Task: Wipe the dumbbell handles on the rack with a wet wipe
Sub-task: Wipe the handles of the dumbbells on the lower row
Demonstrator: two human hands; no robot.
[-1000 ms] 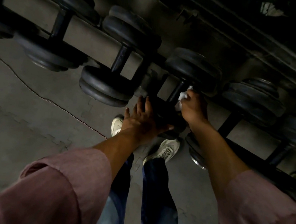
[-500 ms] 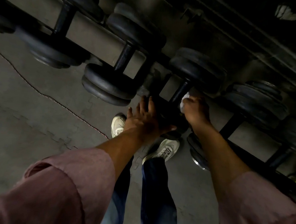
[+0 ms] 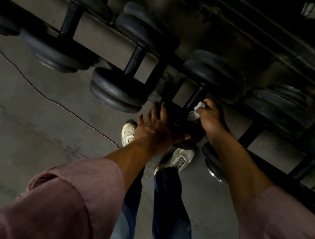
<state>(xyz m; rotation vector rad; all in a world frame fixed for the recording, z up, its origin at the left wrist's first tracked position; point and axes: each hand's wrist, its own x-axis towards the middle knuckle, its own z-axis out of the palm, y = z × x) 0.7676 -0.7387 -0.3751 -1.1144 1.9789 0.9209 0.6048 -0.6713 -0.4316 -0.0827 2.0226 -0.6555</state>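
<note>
We looked down at a dumbbell rack point(image 3: 106, 43) running along the top of the view. Our right hand point(image 3: 211, 117) gripped a white wet wipe point(image 3: 198, 108) bunched against the black handle point(image 3: 194, 98) of a dumbbell near the rack's middle. Our left hand point(image 3: 156, 127), fingers straight and spread, rested flat on that dumbbell's near weight plate point(image 3: 183, 122), close beside the right. Below, on the grey floor point(image 3: 28, 116), we saw white sneakers point(image 3: 178, 159), jeans and pink sleeves point(image 3: 72, 197).
</note>
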